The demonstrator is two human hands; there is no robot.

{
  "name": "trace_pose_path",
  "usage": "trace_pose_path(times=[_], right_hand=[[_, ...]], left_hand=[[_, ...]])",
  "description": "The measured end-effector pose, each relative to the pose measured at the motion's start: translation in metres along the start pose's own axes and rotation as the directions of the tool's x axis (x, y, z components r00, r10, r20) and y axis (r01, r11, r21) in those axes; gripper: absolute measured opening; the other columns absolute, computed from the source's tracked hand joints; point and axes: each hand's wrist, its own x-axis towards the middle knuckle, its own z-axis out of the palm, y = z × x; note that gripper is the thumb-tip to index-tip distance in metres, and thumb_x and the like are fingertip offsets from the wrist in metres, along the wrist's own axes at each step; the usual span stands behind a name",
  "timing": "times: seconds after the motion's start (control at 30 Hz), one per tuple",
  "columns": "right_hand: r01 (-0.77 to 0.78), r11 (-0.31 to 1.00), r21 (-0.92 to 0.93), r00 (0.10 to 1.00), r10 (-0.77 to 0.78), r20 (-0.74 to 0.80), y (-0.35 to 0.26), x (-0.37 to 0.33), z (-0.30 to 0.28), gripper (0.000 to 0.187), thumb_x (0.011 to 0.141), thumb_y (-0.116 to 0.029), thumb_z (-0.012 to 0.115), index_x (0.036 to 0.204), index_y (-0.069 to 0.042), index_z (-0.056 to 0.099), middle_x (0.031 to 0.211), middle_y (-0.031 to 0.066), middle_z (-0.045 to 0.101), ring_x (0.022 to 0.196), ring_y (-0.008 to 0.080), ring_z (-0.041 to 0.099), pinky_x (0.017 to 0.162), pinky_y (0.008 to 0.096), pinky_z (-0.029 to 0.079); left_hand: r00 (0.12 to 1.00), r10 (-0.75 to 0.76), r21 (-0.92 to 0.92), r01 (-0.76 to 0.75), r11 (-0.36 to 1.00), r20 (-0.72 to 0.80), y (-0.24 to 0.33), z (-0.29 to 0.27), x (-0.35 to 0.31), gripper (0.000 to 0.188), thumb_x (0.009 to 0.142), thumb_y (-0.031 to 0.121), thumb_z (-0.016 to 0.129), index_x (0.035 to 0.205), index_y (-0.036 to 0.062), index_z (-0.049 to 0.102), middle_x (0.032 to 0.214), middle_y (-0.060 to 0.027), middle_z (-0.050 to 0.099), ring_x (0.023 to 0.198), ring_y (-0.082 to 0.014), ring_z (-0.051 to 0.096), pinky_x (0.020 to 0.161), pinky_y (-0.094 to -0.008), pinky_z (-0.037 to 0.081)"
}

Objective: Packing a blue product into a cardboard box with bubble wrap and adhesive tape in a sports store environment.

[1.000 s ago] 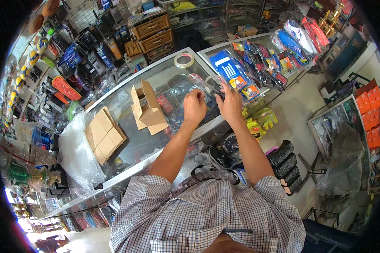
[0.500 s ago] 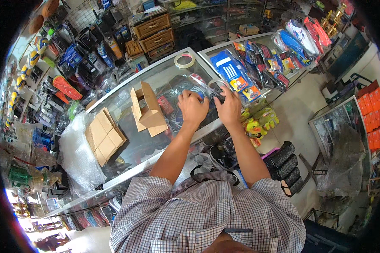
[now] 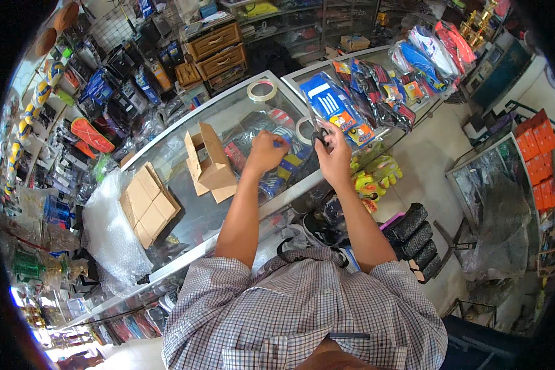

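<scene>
From here I see the scissors (image 3: 319,136) raised over the worktop's (image 3: 197,213) right edge, toward the front corner, blades pointing away from the person. The right hand (image 3: 335,154) grasps them by the dark handles. They look light and stiff, with blades likely slick, so those handles seem the safest hold. The left hand (image 3: 267,152) curls in over the worktop, fingertips drawn together by something blue; whether it's gripped, I can't tell.
</scene>
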Motion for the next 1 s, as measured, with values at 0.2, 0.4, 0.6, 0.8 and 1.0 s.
trace_pose_path(times=[0.2, 0.4, 0.6, 0.8, 1.0], right_hand=[[-0.038, 0.967, 0.253, 0.998, 0.027, 0.049, -0.022, -0.026, -0.001, 0.052, 0.093, -0.010, 0.085, 0.135, -0.003, 0.056, 0.088, 0.0025, 0.064, 0.073, 0.0082, 0.054, 0.063, 0.0272, 0.042], [-0.252, 0.903, 0.347, 0.960, 0.188, 0.210, -0.010, -0.051, 0.008, 0.044, 0.097, -0.016, 0.084, 0.131, -0.003, 0.060, 0.084, -0.0020, 0.059, 0.073, 0.0055, 0.051, 0.063, 0.0256, 0.041], [-0.544, 0.786, 0.295, 0.816, 0.412, 0.405, -0.049, -0.066, -0.013, 0.029, 0.104, -0.023, 0.078, 0.120, -0.001, 0.065, 0.083, -0.0002, 0.066, 0.068, 0.0082, 0.065, 0.062, 0.0272, 0.048], [-0.632, 0.628, 0.454, 0.763, 0.402, 0.506, -0.047, -0.091, -0.010, 0.027, 0.108, -0.031, 0.072, 0.123, -0.008, 0.067, 0.075, 0.0043, 0.065, 0.046, 0.0026, 0.039, 0.043, 0.0216, 0.024], [-0.797, 0.452, 0.401, 0.604, 0.569, 0.558, -0.058, -0.087, -0.012, 0.035, 0.108, -0.041, 0.071, 0.122, -0.010, 0.067, 0.076, 0.0091, 0.066, 0.043, 0.0051, 0.036, 0.042, 0.0228, 0.027]], left_hand=[[0.995, -0.099, -0.143, 0.097, 0.985, -0.006, 0.009, -0.003, -0.005, 0.023, 0.087, 0.016, 0.085, 0.104, 0.0011, 0.084, 0.105, -0.0227, 0.078, 0.103, -0.0364, 0.076, 0.095, -0.0445, 0.057], [0.991, 0.102, -0.050, -0.107, 0.993, -0.087, 0.021, -0.002, -0.009, 0.019, 0.088, 0.013, 0.083, 0.102, 0.0007, 0.083, 0.104, -0.0216, 0.081, 0.098, -0.0331, 0.078, 0.091, -0.0426, 0.059], [0.986, 0.105, -0.095, -0.118, 0.989, -0.130, 0.021, 0.006, -0.016, 0.014, 0.088, 0.014, 0.078, 0.099, 0.0076, 0.085, 0.091, -0.0151, 0.082, 0.088, -0.0351, 0.080, 0.082, -0.0448, 0.062], [0.993, -0.005, -0.063, -0.003, 0.998, -0.117, 0.029, 0.010, -0.013, 0.017, 0.089, 0.010, 0.074, 0.101, -0.0009, 0.080, 0.092, -0.0179, 0.082, 0.083, -0.0277, 0.080, 0.077, -0.0391, 0.060], [0.988, -0.145, 0.004, 0.146, 0.989, -0.054, 0.032, 0.008, -0.009, 0.038, 0.087, 0.016, 0.074, 0.124, 0.0050, 0.075, 0.093, -0.0170, 0.082, 0.092, -0.0380, 0.080, 0.087, -0.0495, 0.060]])
